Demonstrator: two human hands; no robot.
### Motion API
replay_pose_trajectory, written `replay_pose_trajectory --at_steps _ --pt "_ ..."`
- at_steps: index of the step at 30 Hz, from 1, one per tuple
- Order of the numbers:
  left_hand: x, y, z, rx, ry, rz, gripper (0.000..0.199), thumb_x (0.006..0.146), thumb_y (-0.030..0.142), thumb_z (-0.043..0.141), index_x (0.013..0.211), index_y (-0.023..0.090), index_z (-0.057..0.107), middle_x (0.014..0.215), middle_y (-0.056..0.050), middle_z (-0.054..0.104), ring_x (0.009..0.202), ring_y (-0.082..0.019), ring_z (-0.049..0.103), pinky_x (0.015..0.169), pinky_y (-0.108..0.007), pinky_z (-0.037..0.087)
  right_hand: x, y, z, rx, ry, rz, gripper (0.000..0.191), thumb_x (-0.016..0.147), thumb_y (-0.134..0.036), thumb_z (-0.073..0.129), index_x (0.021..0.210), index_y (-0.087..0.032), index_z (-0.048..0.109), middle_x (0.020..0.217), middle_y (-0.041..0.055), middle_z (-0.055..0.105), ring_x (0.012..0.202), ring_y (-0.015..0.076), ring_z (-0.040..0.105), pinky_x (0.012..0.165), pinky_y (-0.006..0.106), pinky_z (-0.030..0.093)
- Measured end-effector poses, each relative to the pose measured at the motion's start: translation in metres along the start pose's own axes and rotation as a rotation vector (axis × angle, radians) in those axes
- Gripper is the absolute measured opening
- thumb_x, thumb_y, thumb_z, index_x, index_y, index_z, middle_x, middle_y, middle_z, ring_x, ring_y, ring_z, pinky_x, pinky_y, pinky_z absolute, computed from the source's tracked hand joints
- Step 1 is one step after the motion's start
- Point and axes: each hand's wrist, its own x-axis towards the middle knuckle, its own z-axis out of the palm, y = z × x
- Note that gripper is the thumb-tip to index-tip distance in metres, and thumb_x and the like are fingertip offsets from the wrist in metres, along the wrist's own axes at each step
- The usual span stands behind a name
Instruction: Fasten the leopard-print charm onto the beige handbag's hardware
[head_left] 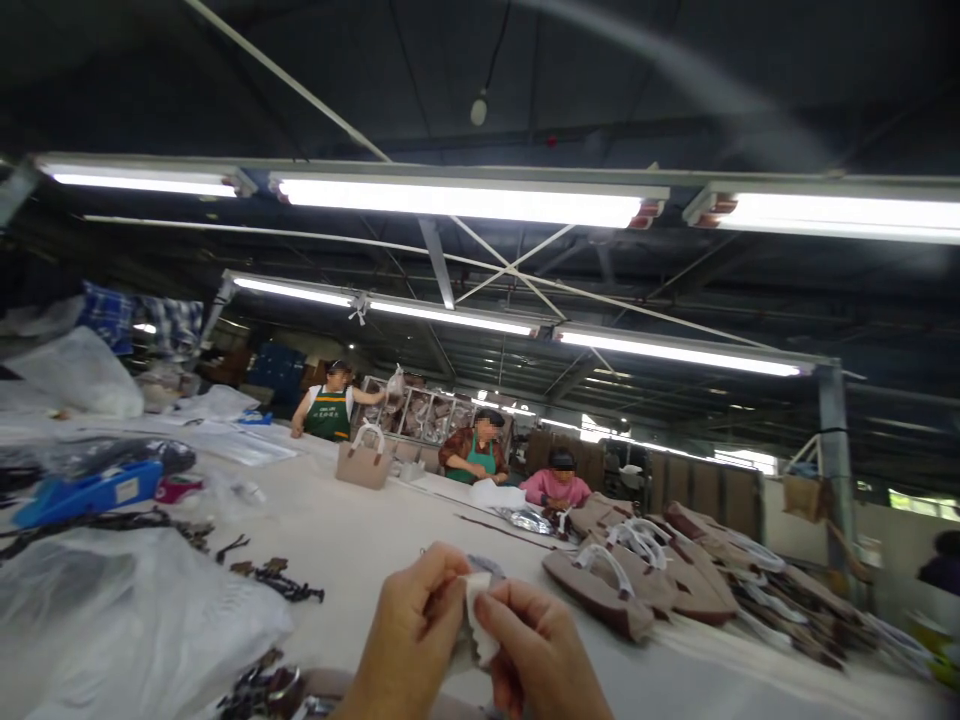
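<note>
In front of me, over the table, both hands are pinched on a small white piece [480, 612] with a wavy edge; whether it is paper or cloth I cannot tell. My left hand [414, 628] grips it from the left, with thumb and fingers together at its top. On the other side my right hand [546, 648] holds its right edge between thumb and fingers. A greyish thing [486, 566] shows just behind the fingertips, mostly hidden. Small dark and metal fittings [274, 690] lie below and left of my left hand.
Brown handbags [660, 570] with white-wrapped handles are heaped at right. One bag [363, 460] stands upright across the white table [352, 530]. Clear plastic [142, 620], dark straps [281, 578] and a blue holder [94, 492] lie left. Several co-workers [472, 450] are at the far side.
</note>
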Motion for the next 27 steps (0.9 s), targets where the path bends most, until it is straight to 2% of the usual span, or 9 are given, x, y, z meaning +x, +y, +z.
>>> replay_pose_trajectory --at_steps 3,5,8,11,13,16,18,24,27 --pt "-0.001 -0.004 -0.003 0.113 -0.007 0.213 0.022 0.094 0.023 0.043 0.082 0.018 0.061 0.066 0.003 0.056 0.056 -0.010 0.049 0.054 -0.019 0.035 0.001 -0.001 0.002 0.049 0.012 -0.025 0.048 0.071 -0.061 0.065 0.069 -0.014 0.054 0.037 -0.0041 0.049 0.028 0.0015 0.032 0.031 0.011 0.022" --pt "-0.001 -0.007 -0.005 0.156 0.000 0.290 0.021 0.093 0.019 0.042 0.082 0.019 0.059 0.065 0.003 0.056 0.055 -0.009 0.050 0.054 -0.018 0.036 0.002 -0.004 0.003 0.130 0.016 -0.009 0.054 0.063 -0.064 0.073 0.071 -0.016 0.050 0.040 -0.0042 0.052 0.030 0.0031 0.039 0.032 0.012 0.029" --pt "0.001 -0.011 -0.006 0.206 0.003 0.287 0.019 0.092 0.016 0.041 0.081 0.019 0.055 0.064 0.004 0.055 0.054 -0.009 0.051 0.054 -0.018 0.037 0.007 -0.011 0.000 0.303 -0.010 0.106 0.072 0.042 -0.068 0.084 0.079 -0.018 0.048 0.053 -0.0058 0.056 0.043 0.0109 0.058 0.041 0.018 0.047" --pt "0.005 -0.013 -0.005 0.218 -0.036 0.263 0.019 0.092 0.016 0.039 0.082 0.019 0.055 0.064 0.003 0.056 0.054 -0.010 0.052 0.055 -0.018 0.038 0.014 -0.019 -0.007 0.261 -0.053 0.182 0.077 0.042 -0.077 0.077 0.087 -0.019 0.052 0.059 -0.0060 0.054 0.049 0.0152 0.062 0.045 0.024 0.049" --pt "0.008 -0.013 -0.003 0.226 -0.045 0.256 0.019 0.091 0.015 0.038 0.083 0.019 0.056 0.063 0.004 0.054 0.053 -0.010 0.051 0.054 -0.019 0.038 0.017 -0.022 -0.012 0.061 -0.077 0.100 0.065 0.053 -0.076 0.070 0.080 -0.019 0.053 0.054 -0.0057 0.049 0.043 0.0126 0.053 0.041 0.022 0.040" --pt "0.012 -0.013 -0.002 0.239 -0.040 0.241 0.018 0.086 0.012 0.039 0.084 0.018 0.056 0.063 0.004 0.053 0.055 -0.011 0.051 0.055 -0.020 0.036 0.021 -0.026 -0.019 -0.275 -0.039 -0.241 0.035 0.068 -0.051 0.064 0.066 -0.017 0.057 0.059 -0.0026 0.047 0.052 0.0103 0.043 0.050 0.024 0.032" --pt "0.013 -0.012 -0.002 0.238 -0.072 0.231 0.017 0.083 0.011 0.040 0.082 0.018 0.056 0.065 0.003 0.054 0.057 -0.011 0.051 0.056 -0.020 0.036 0.023 -0.030 -0.023 -0.369 -0.011 -0.375 0.024 0.069 -0.040 0.060 0.063 -0.017 0.058 0.064 -0.0010 0.047 0.062 0.0123 0.042 0.059 0.026 0.032" --pt "0.020 0.005 -0.013 0.223 -0.327 0.186 0.023 0.084 0.009 0.041 0.086 0.017 0.063 0.066 0.004 0.055 0.061 -0.011 0.049 0.061 -0.021 0.035 0.040 -0.044 -0.029 -0.252 0.045 -0.353 0.027 0.071 -0.046 0.055 0.066 -0.020 0.049 0.061 -0.0038 0.043 0.059 0.0125 0.039 0.058 0.026 0.032" --pt "0.024 0.016 -0.018 0.202 -0.454 0.074 0.023 0.088 0.014 0.045 0.096 0.018 0.066 0.071 0.004 0.059 0.063 -0.011 0.051 0.061 -0.021 0.037 0.051 -0.048 -0.028 -0.276 -0.034 -0.355 0.031 0.075 -0.050 0.053 0.068 -0.020 0.049 0.059 -0.0027 0.050 0.054 0.0119 0.042 0.055 0.026 0.033"
